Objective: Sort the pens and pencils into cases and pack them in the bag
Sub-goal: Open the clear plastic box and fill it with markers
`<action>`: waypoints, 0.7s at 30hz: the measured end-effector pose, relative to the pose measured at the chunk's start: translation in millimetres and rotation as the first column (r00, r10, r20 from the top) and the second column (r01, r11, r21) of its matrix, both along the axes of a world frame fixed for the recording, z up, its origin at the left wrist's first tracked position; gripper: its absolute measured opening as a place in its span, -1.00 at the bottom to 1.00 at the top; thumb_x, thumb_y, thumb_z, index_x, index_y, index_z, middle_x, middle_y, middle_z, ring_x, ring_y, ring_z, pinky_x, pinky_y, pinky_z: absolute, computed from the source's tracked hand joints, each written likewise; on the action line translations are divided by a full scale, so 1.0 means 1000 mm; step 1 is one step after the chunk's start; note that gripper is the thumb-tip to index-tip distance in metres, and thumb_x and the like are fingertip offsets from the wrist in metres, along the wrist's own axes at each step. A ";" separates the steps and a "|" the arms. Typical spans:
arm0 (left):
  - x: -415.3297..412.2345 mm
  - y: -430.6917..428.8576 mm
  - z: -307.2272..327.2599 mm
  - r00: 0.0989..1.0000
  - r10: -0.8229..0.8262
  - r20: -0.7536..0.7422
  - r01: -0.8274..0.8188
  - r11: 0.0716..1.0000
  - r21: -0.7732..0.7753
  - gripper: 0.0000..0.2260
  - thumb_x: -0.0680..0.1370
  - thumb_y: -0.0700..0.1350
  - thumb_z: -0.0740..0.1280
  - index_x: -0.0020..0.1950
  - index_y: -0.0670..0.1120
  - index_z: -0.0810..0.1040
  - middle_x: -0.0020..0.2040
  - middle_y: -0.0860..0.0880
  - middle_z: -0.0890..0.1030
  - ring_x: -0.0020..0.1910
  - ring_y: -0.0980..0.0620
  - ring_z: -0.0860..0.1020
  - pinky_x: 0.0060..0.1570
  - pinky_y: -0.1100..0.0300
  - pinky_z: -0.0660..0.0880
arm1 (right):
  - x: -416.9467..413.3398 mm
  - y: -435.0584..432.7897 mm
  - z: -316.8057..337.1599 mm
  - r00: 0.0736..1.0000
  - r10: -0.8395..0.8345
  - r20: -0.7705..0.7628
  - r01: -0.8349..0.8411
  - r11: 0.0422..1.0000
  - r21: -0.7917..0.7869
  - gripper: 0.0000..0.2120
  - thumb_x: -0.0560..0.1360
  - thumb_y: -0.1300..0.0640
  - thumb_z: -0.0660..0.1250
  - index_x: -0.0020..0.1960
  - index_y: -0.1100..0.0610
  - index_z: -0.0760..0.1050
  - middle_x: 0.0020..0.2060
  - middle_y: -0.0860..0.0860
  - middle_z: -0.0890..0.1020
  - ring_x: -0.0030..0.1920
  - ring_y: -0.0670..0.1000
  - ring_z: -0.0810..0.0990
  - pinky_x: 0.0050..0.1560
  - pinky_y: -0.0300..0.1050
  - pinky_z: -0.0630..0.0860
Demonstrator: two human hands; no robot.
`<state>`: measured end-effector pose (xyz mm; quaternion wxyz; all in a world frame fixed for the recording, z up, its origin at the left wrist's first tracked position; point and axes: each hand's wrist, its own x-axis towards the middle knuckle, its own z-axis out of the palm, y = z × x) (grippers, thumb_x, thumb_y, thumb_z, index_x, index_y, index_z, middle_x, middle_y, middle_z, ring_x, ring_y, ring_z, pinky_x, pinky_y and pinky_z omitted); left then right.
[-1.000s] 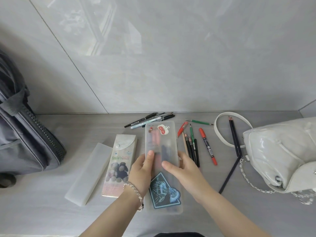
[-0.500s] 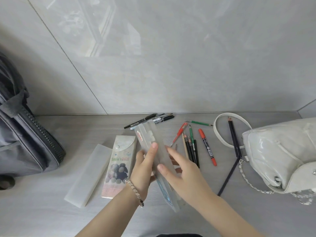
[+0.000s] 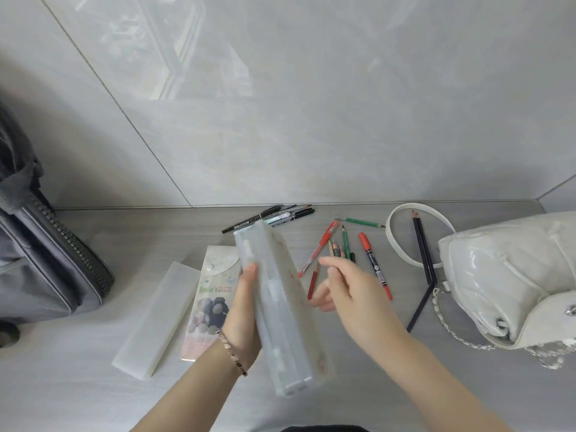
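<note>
Rightward, dark pencils (image 3: 422, 244) (two) cross handbag strap (image 3: 394, 244).

Soft daylight, wall glare, motion-blurred hands

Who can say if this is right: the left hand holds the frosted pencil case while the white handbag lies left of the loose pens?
One slip: in the head view the white handbag lies right of the loose pens, not left. The left hand does hold the frosted pencil case.

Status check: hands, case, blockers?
Left hand grips frosted case, tipped on edge. Right hand open beside it. Pens and pencils loose, unsorted.
</note>
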<state>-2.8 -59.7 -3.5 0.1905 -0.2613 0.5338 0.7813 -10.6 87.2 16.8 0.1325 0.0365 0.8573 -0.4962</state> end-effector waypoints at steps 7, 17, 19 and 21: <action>0.002 -0.007 -0.017 0.998 -0.053 0.014 0.051 0.990 0.131 -0.58 0.56 0.14 0.07 0.13 -0.07 0.58 0.00 -0.09 0.70 -0.02 -0.03 0.67 -0.03 0.08 0.58 | 0.011 -0.024 -0.009 0.955 0.187 0.229 -0.176 0.982 -0.066 -0.09 0.30 -0.35 0.25 0.49 -0.05 -0.05 0.39 -0.14 0.32 0.35 -0.13 0.35 0.33 -0.11 0.33; -0.004 -0.050 -0.066 0.969 0.003 0.246 -0.014 0.999 0.044 -0.29 0.37 0.44 0.16 0.29 -0.05 0.50 0.29 -0.18 0.51 0.23 -0.17 0.50 0.36 -0.19 0.27 | -0.010 0.010 -0.023 0.880 0.090 0.466 0.223 0.788 -0.574 -0.60 0.54 0.02 0.05 0.28 0.13 0.43 0.10 0.25 0.61 0.14 0.17 0.58 0.23 0.13 0.44; -0.010 -0.062 -0.075 0.954 0.021 0.298 -0.026 1.000 0.014 -0.43 0.41 0.37 0.21 0.19 -0.01 0.54 0.22 -0.13 0.55 0.19 -0.19 0.51 0.22 -0.12 0.42 | -0.013 0.015 -0.031 0.820 0.138 0.556 0.366 0.620 -0.694 -0.62 0.59 0.07 -0.01 0.30 0.09 0.43 0.05 0.23 0.64 0.09 0.17 0.62 0.19 0.09 0.46; -0.012 -0.062 -0.059 0.951 -0.024 0.308 -0.017 0.992 0.128 -0.60 0.52 0.16 0.13 -0.03 -0.06 0.65 -0.08 -0.12 0.66 -0.10 -0.15 0.63 -0.11 0.02 0.59 | -0.013 0.016 -0.043 0.806 0.096 0.584 0.424 0.595 -0.683 -0.65 0.62 0.07 0.01 0.25 0.09 0.49 0.04 0.19 0.66 0.05 0.13 0.64 0.14 0.04 0.49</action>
